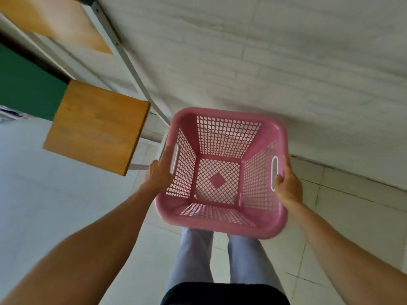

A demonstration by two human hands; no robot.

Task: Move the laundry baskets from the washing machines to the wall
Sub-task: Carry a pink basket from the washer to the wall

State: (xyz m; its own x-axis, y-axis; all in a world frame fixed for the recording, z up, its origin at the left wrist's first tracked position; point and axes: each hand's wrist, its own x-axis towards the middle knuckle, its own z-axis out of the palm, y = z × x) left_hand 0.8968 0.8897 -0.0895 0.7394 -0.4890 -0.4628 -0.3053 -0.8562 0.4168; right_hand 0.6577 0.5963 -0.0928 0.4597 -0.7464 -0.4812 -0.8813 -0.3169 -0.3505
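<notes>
A pink plastic laundry basket with lattice sides and nothing inside is held in front of me, above the tiled floor and close to the white brick wall. My left hand grips its left rim by the handle slot. My right hand grips the right handle, fingers curled through the slot. My legs show below the basket.
A wooden shelf board on a white metal frame juts out at the left, just beside the basket. Another wooden board sits higher up. A green panel is at far left. Pale floor tiles run along the wall.
</notes>
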